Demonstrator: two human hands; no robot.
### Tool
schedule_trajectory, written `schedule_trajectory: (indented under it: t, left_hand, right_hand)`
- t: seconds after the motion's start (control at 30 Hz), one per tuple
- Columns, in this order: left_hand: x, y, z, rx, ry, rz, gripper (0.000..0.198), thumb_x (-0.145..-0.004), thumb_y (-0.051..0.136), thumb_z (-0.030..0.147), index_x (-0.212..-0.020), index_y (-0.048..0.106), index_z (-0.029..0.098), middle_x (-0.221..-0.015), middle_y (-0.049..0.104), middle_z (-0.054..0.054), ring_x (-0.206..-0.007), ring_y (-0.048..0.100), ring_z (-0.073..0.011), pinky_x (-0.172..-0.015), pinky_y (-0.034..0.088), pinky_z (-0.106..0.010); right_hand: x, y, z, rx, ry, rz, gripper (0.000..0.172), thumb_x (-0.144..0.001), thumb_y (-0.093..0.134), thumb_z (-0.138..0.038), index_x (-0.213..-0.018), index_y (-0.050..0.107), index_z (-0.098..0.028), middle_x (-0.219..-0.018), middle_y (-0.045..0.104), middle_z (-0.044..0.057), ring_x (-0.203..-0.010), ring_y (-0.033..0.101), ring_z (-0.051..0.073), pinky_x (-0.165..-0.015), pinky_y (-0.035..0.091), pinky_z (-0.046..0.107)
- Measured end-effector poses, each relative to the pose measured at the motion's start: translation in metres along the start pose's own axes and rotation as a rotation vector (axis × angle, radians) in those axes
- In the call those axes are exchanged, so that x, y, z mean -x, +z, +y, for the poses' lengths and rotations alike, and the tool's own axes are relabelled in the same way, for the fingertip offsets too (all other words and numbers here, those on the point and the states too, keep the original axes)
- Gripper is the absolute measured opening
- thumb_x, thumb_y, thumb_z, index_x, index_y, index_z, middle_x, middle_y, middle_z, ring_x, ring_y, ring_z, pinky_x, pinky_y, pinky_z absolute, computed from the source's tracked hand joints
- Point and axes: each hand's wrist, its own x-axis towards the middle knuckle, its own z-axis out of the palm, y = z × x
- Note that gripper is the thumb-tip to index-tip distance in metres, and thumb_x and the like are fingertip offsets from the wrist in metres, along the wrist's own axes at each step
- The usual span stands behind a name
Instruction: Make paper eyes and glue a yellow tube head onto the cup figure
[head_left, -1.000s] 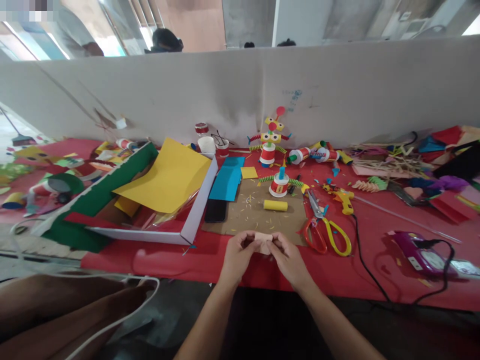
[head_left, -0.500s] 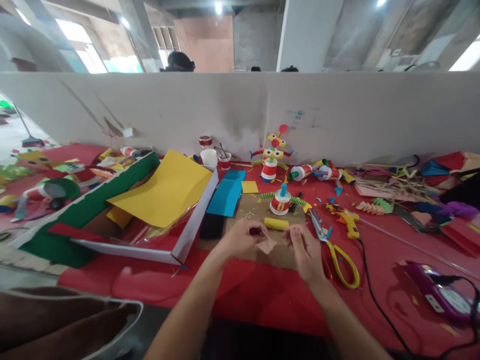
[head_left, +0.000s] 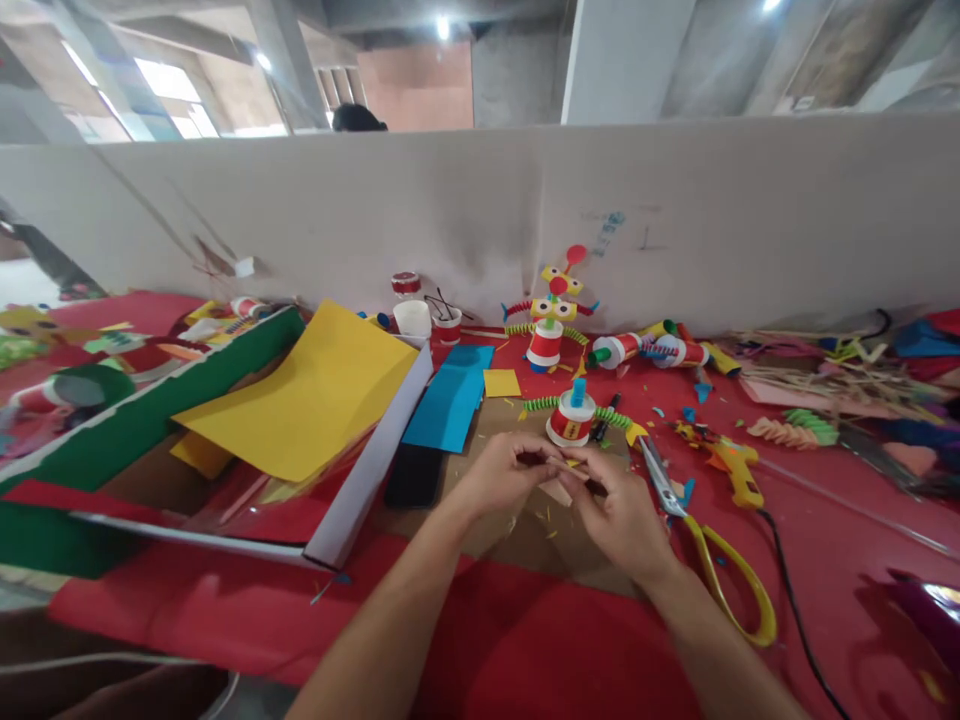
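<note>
My left hand (head_left: 504, 478) and my right hand (head_left: 621, 508) meet over a brown cardboard sheet (head_left: 517, 540). Both are closed, fingertips pinching a small pale peach piece of paper (head_left: 556, 491) between them. My fingers cover most of it. A sliver of yellow shows just behind the fingertips; the rest of it is hidden. Beyond my hands stands a red-and-white paper cup figure (head_left: 570, 420) with green folded-paper arms and a blue tube on top. Yellow-handled scissors (head_left: 709, 560) lie to the right of my right hand.
On the left is an open box (head_left: 367, 480) holding yellow paper (head_left: 300, 390). Blue paper (head_left: 450, 400) and a black phone (head_left: 412, 477) lie beside it. A yellow glue gun (head_left: 739, 470) with a black cord rests at right. A finished-looking cup figure (head_left: 545, 345) stands by the partition.
My hands have come together, and my right hand now pinches the pale paper too. The yellow roll on the cardboard has become mostly hidden behind my hands. The view has shifted slightly.
</note>
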Motion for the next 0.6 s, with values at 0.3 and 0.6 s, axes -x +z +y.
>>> schedule_trajectory:
  t: [0.3, 0.6]
  left_hand:
    - [-0.002, 0.002, 0.002, -0.110, 0.068, 0.078, 0.014, -0.076, 0.058, 0.019, -0.083, 0.071, 0.018, -0.083, 0.071, -0.004, -0.077, 0.063, -0.0146, -0.070, 0.047, -0.026]
    - [0.013, -0.008, 0.003, -0.631, 0.599, 1.236, 0.054, -0.076, 0.057, 0.015, -0.128, 0.039, 0.021, -0.118, 0.052, -0.011, -0.091, 0.055, -0.0174, -0.087, 0.045, -0.038]
  right_hand:
    - [-0.005, 0.000, 0.006, 0.016, 0.090, 0.057, 0.025, -0.088, 0.049, -0.036, -0.102, 0.062, -0.021, -0.083, 0.071, 0.005, -0.067, 0.065, 0.019, -0.059, 0.046, 0.028]
    - [0.000, -0.005, 0.004, 0.028, 0.117, 0.214, 0.019, -0.085, 0.051, -0.032, -0.090, 0.062, -0.018, -0.074, 0.067, 0.004, -0.068, 0.062, 0.018, -0.061, 0.044, 0.027]
